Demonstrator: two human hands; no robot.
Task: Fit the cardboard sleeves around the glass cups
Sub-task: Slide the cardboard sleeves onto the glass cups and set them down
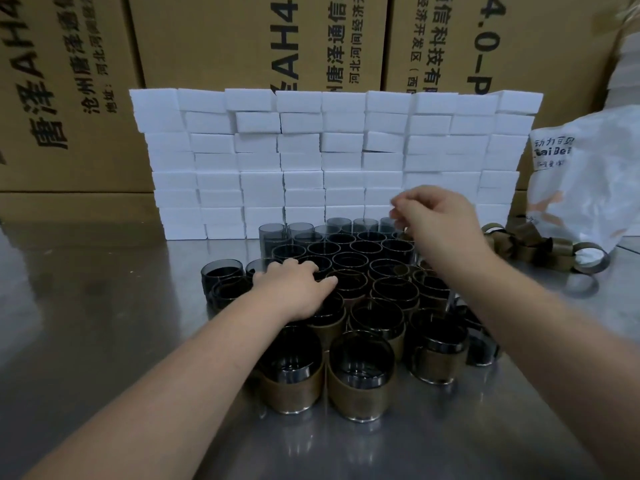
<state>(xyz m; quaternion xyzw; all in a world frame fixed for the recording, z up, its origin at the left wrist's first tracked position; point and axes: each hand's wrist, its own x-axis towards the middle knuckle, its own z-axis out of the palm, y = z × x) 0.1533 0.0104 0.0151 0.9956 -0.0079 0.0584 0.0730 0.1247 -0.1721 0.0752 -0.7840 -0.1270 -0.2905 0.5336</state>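
Observation:
Several dark smoked glass cups (349, 261) stand packed together on the steel table (104, 323). The near ones, such as the sleeved cup (362, 382), wear brown cardboard sleeves; the far ones are bare. My left hand (294, 289) lies on the cup rims at the cluster's left, fingers spread flat over them. My right hand (433, 220) hovers above the far right cups with fingers loosely curled; I cannot tell whether it pinches anything. Loose sleeves (526, 247) lie in a heap on the table to the right.
A wall of stacked white foam blocks (329, 157) stands right behind the cups. Big printed cardboard cartons (221, 39) fill the background. A white plastic bag (588, 188) sits at the right, beside the loose sleeves. Bare steel surface lies left and in front.

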